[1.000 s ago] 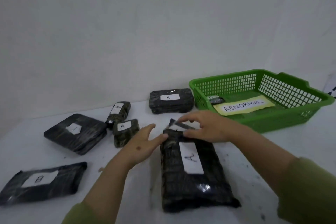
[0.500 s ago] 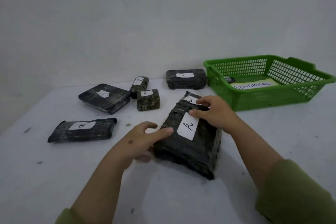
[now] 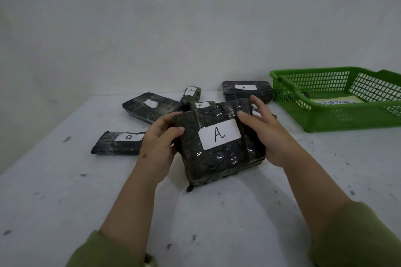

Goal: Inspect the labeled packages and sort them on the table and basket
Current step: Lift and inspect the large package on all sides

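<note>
A large black wrapped package [image 3: 219, 154] with a white label "A" is tilted up off the white table [image 3: 65, 191], its label facing me. My left hand [image 3: 159, 140] grips its left edge, thumb on top. My right hand [image 3: 268, 134] holds its right side, fingers spread over the top corner. Behind lie a flat package labelled "B" [image 3: 118, 143], a flat black package [image 3: 149, 107], a small roll marked "A" [image 3: 191, 94], a small block marked "A" [image 3: 201, 105], partly hidden, and a box-shaped package marked "A" [image 3: 247, 91]. A green basket [image 3: 338, 117] stands at the right.
Inside the basket lie a paper sign reading "…NORMAL" [image 3: 336, 102] and a small dark item [image 3: 304, 94]. A pale wall rises right behind the table's far edge. The table's left edge runs diagonally at the left.
Both hands have lifted the large "A" package off the table and turned it so its label faces me; the left hand moved from its near corner to grip its left edge.
</note>
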Action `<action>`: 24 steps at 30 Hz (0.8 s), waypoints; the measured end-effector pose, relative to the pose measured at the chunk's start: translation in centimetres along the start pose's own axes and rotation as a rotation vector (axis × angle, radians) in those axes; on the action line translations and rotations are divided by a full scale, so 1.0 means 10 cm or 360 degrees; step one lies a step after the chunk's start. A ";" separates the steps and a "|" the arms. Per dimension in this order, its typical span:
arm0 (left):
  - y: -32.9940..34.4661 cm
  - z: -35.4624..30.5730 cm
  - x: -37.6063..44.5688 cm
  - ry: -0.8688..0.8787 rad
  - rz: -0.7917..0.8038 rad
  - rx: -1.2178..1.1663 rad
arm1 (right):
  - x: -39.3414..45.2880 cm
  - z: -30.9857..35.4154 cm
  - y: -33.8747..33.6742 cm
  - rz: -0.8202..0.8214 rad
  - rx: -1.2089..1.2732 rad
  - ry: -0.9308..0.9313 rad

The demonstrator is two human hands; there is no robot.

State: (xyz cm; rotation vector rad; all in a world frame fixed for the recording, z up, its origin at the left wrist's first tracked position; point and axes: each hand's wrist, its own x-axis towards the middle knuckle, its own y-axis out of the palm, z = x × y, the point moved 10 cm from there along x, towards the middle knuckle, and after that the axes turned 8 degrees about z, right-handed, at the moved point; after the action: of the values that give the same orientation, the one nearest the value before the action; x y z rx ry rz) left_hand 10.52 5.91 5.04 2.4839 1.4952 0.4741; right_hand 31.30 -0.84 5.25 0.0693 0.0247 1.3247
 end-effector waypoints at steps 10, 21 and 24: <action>0.04 -0.07 -0.03 0.0197 -0.0060 0.0596 | 0.02 -0.13 0.07 0.0023 0.0157 -0.0018; -0.12 -0.10 -0.01 0.0264 -0.0222 0.0447 | 0.05 -0.18 0.17 0.0312 0.0045 0.0050; -0.21 -0.04 -0.01 0.0211 -0.0262 0.0323 | 0.00 -0.19 0.24 0.0473 -0.0046 0.0068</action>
State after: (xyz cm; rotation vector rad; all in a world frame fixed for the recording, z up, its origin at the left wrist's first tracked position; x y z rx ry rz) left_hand 8.67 6.82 4.71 2.4900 1.8676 0.4880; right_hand 28.88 -0.18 3.49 0.0204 0.0323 1.6232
